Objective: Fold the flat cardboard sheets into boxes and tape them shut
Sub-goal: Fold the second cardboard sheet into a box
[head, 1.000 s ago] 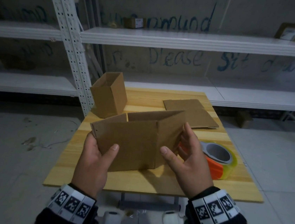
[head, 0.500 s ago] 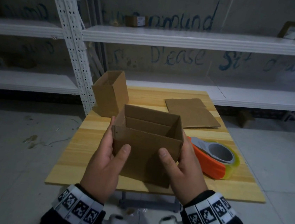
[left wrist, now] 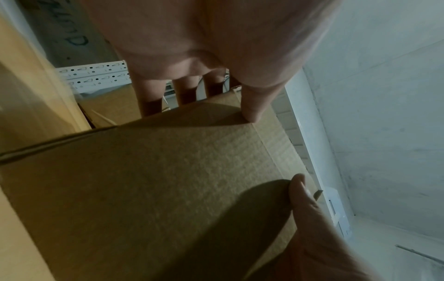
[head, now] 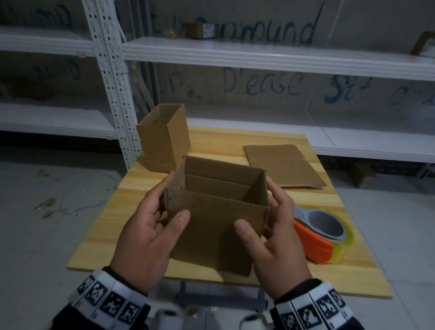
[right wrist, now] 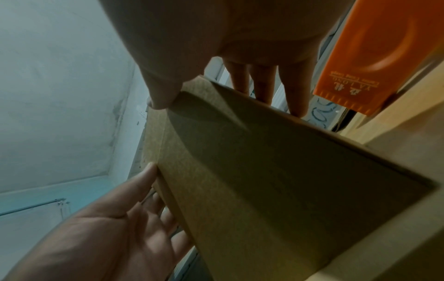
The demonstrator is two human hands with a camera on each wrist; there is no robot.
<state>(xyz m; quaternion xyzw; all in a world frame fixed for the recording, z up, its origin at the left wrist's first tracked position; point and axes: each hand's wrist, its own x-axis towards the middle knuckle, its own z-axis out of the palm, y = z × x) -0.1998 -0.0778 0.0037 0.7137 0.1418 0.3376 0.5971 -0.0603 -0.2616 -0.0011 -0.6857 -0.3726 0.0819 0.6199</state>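
With both hands [head: 148, 235] [head: 273, 239] pinching the box [head: 214, 229] by thumbs on its near wall, square corners before folding flaps over the desk [head: 306, 275].

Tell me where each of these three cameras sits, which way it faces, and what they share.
Head: worn on the head, looking forward and down at the wooden table; both hands hold the cardboard box.
Left wrist: looks along the left hand at the box; the right thumb shows.
Right wrist: looks along the right hand past the box to the orange tape dispenser; the left palm shows.
Shared: the box appears in all three.
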